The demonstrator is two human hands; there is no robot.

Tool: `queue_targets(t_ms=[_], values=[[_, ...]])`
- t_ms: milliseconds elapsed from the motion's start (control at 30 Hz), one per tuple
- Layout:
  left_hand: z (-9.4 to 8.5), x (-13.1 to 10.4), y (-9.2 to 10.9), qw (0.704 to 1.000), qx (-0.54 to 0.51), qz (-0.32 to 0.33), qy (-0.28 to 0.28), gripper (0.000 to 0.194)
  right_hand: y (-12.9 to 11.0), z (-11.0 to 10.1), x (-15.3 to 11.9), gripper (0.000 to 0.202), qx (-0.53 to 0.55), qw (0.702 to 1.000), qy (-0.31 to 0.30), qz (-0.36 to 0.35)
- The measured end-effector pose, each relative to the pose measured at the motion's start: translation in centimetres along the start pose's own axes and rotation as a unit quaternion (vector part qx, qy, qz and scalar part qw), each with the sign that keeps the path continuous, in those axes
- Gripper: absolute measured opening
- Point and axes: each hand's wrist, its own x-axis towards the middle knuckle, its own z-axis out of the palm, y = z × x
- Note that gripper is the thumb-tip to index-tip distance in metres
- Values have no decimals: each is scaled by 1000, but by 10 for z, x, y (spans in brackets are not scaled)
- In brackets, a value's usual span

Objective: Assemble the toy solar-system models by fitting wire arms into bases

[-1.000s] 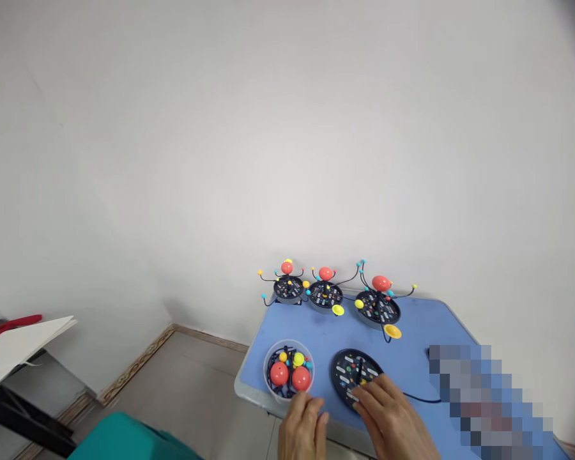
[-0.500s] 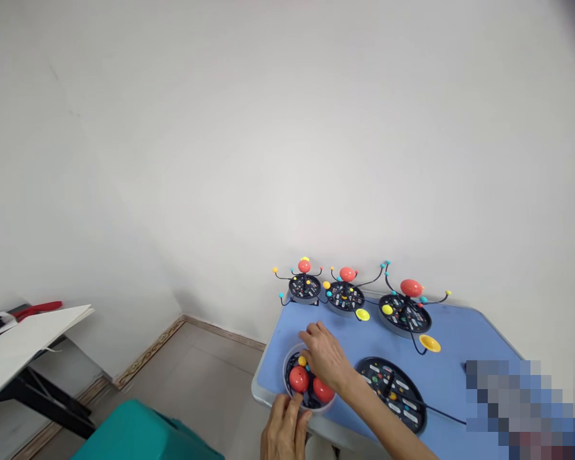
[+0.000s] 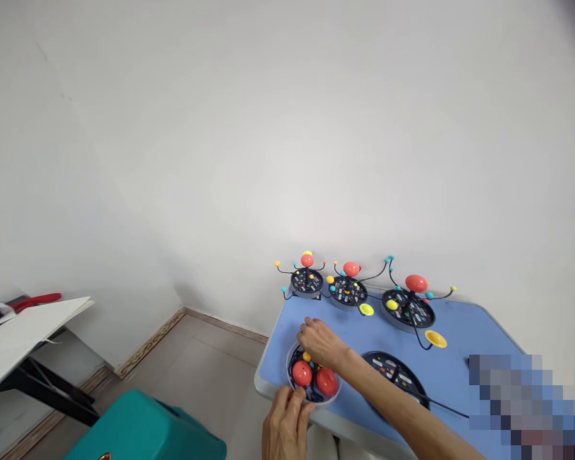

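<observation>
Head cam: right hand is curled over the far rim of a clear round bowl, and honestly I can't tell if anything's pinched in those fingers. Left hand is at the near rim, fingers bent; can't tell if it's actually gripping. Bowl's near the front-left corner of the blue table, with two red balls, a smaller orange ball and black pieces inside. Just right of it is a black disc, partly hidden by the right forearm. Three assembled models stand along the back. Discs have little whitish labels, print way too tiny to read.
</observation>
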Motion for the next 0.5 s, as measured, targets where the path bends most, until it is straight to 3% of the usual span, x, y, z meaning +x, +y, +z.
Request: queue_targets(t_ms=[233,500], values=[[0,1,-6,1000,7,23,4,32,6,-9,-14,20,-3,999,30,33],[3,0,-1,999,-28,-30,-5,39,4,-30,-55,26,61,971,125,193]])
